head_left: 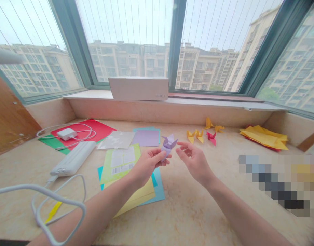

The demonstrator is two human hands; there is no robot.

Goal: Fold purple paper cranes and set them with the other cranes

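My left hand (149, 163) pinches a small folded lilac paper figure (168, 144) by its lower end and holds it up above the beige counter (187, 212). Beside it my right hand (194, 160) is open, palm up and fingers loosely spread, a little to the right of the figure and not touching it. Below my left hand lies a stack of coloured paper sheets (132, 186) in yellow, green and blue.
Several folded yellow and red paper figures (201, 135) stand at the back right, next to a pile of yellow sheets (265, 136). A lilac sheet (146, 137), red and green sheets (95, 130), a white charger (66, 133), a power bank (73, 158) with cable and a white box (138, 88) sit left and behind.
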